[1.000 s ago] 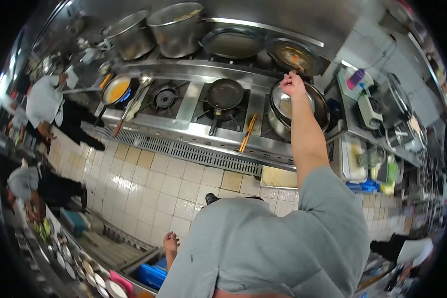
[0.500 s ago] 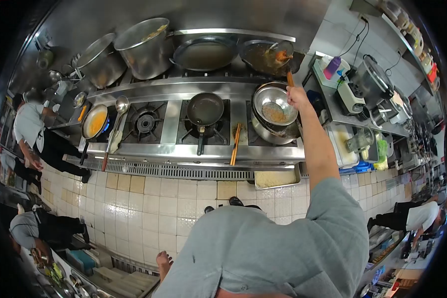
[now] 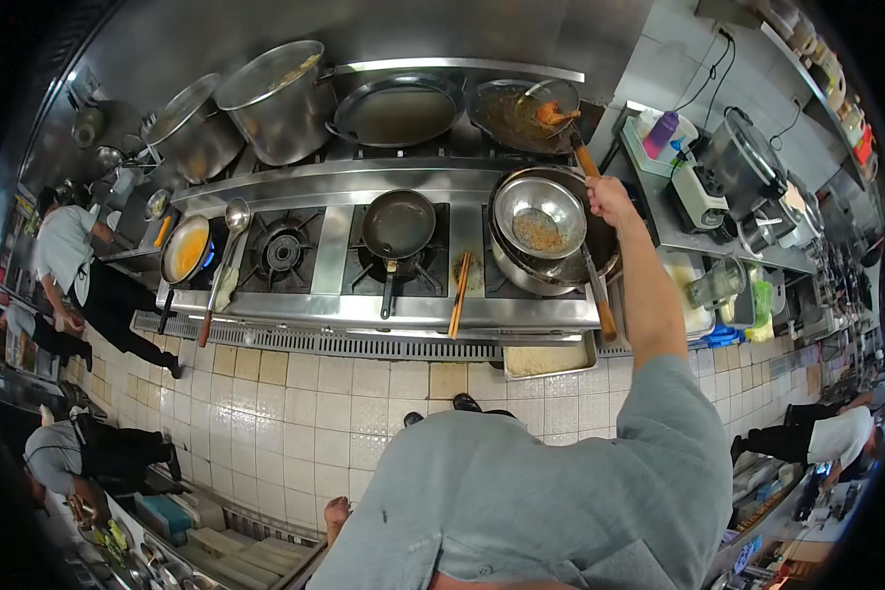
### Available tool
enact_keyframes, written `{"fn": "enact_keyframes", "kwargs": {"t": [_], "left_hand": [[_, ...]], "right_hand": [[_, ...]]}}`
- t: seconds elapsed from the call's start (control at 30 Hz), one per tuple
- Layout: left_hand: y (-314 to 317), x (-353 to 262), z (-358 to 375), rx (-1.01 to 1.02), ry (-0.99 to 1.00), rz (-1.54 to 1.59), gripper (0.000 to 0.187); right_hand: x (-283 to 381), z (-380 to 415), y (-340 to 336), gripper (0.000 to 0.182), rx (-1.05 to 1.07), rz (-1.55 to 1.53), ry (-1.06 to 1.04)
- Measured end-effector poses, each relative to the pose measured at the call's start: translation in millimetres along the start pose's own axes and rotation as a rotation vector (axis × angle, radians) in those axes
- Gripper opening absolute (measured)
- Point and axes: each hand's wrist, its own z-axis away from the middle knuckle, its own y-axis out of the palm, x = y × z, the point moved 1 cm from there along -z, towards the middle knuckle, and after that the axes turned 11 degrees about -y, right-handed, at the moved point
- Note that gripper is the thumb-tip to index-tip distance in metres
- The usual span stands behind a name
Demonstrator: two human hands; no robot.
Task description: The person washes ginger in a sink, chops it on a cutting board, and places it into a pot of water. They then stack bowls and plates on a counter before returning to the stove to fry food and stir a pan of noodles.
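My right hand (image 3: 610,200) is closed around the wooden handle of a ladle (image 3: 586,155), whose round head is at the rear right wok (image 3: 492,120). An orange-brown piece of food (image 3: 557,113) shows at the ladle's head, above brown liquid. Just left of and below this hand, a shiny metal bowl (image 3: 521,202) with brown bits in its bottom rests over a large pot (image 3: 521,280). Another wooden-handled utensil (image 3: 606,320) leans on the pot's right side. Low beside my body hangs my left hand (image 3: 336,511), fingers loosely curled, with nothing visible in it.
A dark frying pan (image 3: 399,224) and chopsticks (image 3: 459,295) lie on the stove. At left, a pan of orange food (image 3: 186,250) sits over a blue flame near a long ladle (image 3: 236,218). Stockpots (image 3: 275,108) stand behind. Co-workers (image 3: 69,246) work to either side.
My right hand has moved slightly right and down, drawing the ladle handle outward. The orange-brown food has shifted a little. The utensil beside the pot is now uncovered. My left hand's fingers look more curled.
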Motion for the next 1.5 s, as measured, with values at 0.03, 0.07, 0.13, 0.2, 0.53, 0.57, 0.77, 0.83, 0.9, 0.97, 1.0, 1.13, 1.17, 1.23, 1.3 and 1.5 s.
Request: {"fn": "enact_keyframes", "kwargs": {"t": [0.03,0.07,0.13,0.2,0.53,0.57,0.77,0.83,0.9,0.97,1.0,1.13,1.17,1.23,1.3,1.5], "left_hand": [[-1,3,4,-0.005,-0.025,-0.022,0.03],[-4,6,8,-0.01,-0.072,-0.071,0.029],[3,9,10,-0.013,-0.124,-0.112,0.029],[8,10,10,0.06,-0.185,0.139,0.027],[28,-2,13,-0.071,-0.361,0.336,0.028],[26,0,14,-0.064,-0.355,0.344,0.028],[23,-11,21,-0.088,-0.408,0.332,0.03],[22,-10,23,-0.092,-0.391,0.293,0.031],[20,-5,24,-0.096,-0.368,0.233,0.032],[20,5,26,-0.104,-0.336,0.154,0.033],[22,10,26,-0.095,-0.318,0.1,0.033],[24,18,34,-0.004,-0.218,-0.148,0.036],[28,21,37,-0.048,-0.278,-0.037,0.036],[30,25,41,-0.13,-0.402,0.177,0.034],[29,18,42,-0.137,-0.392,0.107,0.03],[40,-8,26,-0.032,-0.319,0.395,0.031]], "right_hand": [[1,1,-4,0.013,0.004,-0.003,0.001],[1,-1,-10,0.014,-0.004,0.013,-0.025],[2,-4,-24,0.013,-0.012,0.101,-0.062],[6,4,-19,0.013,-0.032,0.133,-0.051],[-13,-1,-28,0.014,0.0,-0.028,-0.035],[-19,0,-27,0.014,0.0,-0.029,-0.036],[-41,3,-14,0.014,-0.016,-0.18,-0.016],[-41,2,-13,0.013,-0.036,-0.195,-0.017],[-26,10,-13,0.015,0.0,-0.198,0.024],[-16,16,-22,0.016,0.03,-0.231,0.06],[-11,17,-27,0.018,0.057,-0.263,0.093],[9,30,-29,0.02,0.127,-0.336,0.186],[13,33,-25,0.02,0.127,-0.334,0.187],[15,37,-18,0.021,0.146,-0.428,0.213],[6,29,-11,0.021,0.161,-0.503,0.23],[-14,26,39,0.02,0.112,-0.806,0.273]]}}
